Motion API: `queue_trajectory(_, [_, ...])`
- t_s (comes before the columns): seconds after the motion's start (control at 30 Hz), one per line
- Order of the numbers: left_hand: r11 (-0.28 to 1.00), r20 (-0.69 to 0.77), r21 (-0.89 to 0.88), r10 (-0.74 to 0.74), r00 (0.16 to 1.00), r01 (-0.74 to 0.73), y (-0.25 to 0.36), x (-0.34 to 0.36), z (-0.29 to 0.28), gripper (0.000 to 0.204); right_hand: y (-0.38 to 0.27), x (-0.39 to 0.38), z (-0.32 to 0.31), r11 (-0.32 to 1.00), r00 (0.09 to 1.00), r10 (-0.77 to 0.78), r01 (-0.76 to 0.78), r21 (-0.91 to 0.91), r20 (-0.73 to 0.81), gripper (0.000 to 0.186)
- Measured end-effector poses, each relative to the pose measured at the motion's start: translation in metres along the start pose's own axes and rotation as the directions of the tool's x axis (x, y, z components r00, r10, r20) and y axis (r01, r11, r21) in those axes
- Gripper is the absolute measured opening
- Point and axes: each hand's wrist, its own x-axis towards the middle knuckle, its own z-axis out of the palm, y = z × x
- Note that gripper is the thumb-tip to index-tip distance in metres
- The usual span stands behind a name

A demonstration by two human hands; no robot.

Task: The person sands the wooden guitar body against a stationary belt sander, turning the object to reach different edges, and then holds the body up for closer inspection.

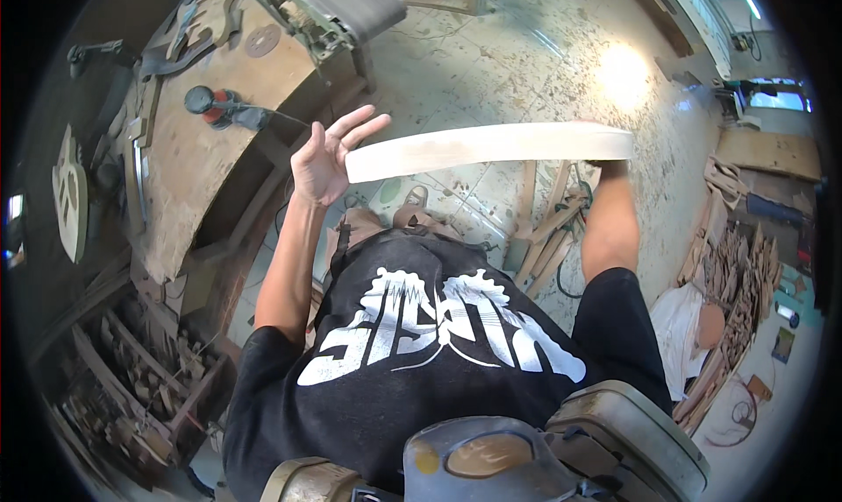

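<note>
A long, gently curved piece of pale wood (pixel 491 144) is held up in front of me, above the floor. Beside its left end is my left hand (pixel 329 156), palm turned up, thumb and fingers spread apart; the palm's edge is close to the wood, and I cannot tell whether they touch. At the other end my right hand (pixel 608 163) grips the piece from behind and below. Most of that hand, with its fingers, is hidden by the wood.
On the workbench (pixel 281 64) at left lies a red and black power sander (pixel 215 106) with a cord. Beyond it stands a belt sander (pixel 351 7). Wooden offcuts (pixel 737 283) are heaped at right. Wooden strips (pixel 553 230) stand beyond my right arm. Debris litters the tiled floor (pixel 474 55).
</note>
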Motion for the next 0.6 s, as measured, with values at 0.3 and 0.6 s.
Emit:
queue_trajectory(0.3, [0.904, -0.330, -0.060, 0.382, 0.863, -0.423, 0.006, -0.099, -0.052, 0.078, 0.057, 0.058, 0.180, -0.220, 0.604, 0.407, -0.663, 0.716, 0.685, 0.063])
queue_trajectory(0.6, [0.775, -0.540, 0.192, 0.596, 0.595, -0.602, 0.040, -0.169, -0.067, 0.052, 0.072, 0.077, 0.312, 0.009, 0.673, 0.468, -0.653, 0.758, 0.573, 0.061])
